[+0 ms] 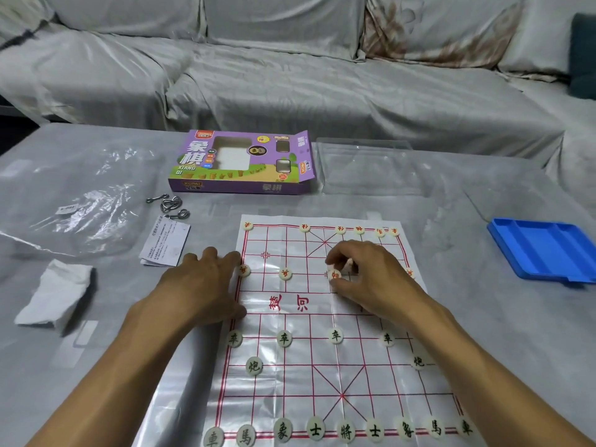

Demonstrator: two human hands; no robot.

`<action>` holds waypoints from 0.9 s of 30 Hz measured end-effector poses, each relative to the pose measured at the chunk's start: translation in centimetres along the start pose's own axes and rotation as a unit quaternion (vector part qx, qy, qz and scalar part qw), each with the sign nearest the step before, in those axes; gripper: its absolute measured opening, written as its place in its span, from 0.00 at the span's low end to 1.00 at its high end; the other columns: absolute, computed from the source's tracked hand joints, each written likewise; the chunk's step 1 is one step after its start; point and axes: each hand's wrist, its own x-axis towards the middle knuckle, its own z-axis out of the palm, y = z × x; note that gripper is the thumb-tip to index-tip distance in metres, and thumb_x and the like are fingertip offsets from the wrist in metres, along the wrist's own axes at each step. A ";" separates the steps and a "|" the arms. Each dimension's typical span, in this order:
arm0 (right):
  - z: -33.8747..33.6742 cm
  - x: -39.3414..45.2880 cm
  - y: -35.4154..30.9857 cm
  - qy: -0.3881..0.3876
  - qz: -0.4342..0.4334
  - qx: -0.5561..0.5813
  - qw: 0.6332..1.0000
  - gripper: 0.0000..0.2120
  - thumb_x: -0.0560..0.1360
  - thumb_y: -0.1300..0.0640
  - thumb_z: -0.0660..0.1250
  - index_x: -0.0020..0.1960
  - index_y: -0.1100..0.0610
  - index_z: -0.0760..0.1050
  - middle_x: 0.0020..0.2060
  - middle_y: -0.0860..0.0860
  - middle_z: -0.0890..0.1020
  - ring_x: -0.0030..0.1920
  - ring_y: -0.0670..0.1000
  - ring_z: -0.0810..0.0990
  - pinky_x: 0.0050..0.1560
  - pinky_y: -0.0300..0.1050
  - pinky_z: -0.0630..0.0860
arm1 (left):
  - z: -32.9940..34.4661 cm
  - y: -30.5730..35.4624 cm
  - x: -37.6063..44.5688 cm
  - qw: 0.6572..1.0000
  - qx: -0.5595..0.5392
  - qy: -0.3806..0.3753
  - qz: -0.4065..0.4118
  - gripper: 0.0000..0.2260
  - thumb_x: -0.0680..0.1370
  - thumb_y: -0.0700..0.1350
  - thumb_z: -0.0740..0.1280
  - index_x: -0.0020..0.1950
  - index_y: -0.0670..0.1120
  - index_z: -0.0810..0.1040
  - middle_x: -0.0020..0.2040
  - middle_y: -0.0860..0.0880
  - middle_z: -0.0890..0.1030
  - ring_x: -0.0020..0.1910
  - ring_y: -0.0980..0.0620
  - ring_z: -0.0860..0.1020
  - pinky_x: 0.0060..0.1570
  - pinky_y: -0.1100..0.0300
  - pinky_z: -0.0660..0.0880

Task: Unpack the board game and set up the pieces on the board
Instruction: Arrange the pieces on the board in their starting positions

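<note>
A thin plastic xiangqi board sheet (322, 359) with red grid lines lies flat on the table in front of me. Black-lettered round pieces (346, 430) fill its near row, with more two rows up. Red-lettered pieces (285, 274) stand along the far rows. My right hand (367, 279) is over the far middle of the board, fingers pinched on red pieces (335, 275), one touching the sheet. My left hand (206, 285) rests flat with fingers spread on the board's left edge, holding nothing.
The purple game box (238, 162) lies open behind the board, a clear plastic tray (371, 166) beside it. A blue tray (545, 250) sits at right. At left are a plastic bag (80, 201), metal ring puzzles (167, 204), a leaflet (166, 241) and a crumpled tissue (54, 295). A covered sofa stands beyond.
</note>
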 end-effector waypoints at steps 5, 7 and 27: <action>-0.4 1.5 0.6 0.044 -0.006 -0.017 0.999 0.13 0.73 0.57 0.71 0.56 0.48 0.76 0.47 0.41 0.77 0.49 0.44 0.73 0.49 0.38 0.70 | -0.1 0.2 0.0 1.000 -0.006 0.000 0.001 0.37 0.69 0.63 0.71 0.73 0.57 0.57 0.68 0.49 0.66 0.66 0.45 0.66 0.57 0.52 0.72; -0.3 2.1 0.8 0.043 -0.007 -0.027 0.999 0.13 0.73 0.58 0.71 0.56 0.48 0.76 0.47 0.41 0.77 0.50 0.45 0.73 0.49 0.40 0.72 | -0.2 0.2 0.0 1.000 -0.004 0.000 0.002 0.37 0.70 0.62 0.70 0.73 0.57 0.57 0.68 0.49 0.66 0.66 0.45 0.67 0.57 0.52 0.72; 0.2 9.7 1.3 0.029 0.032 -0.038 0.998 0.15 0.73 0.61 0.70 0.59 0.50 0.76 0.52 0.46 0.80 0.48 0.47 0.76 0.50 0.46 0.78 | -0.2 0.5 -0.1 1.000 0.008 0.011 -0.001 0.36 0.70 0.61 0.70 0.73 0.56 0.57 0.67 0.49 0.66 0.64 0.44 0.67 0.53 0.53 0.71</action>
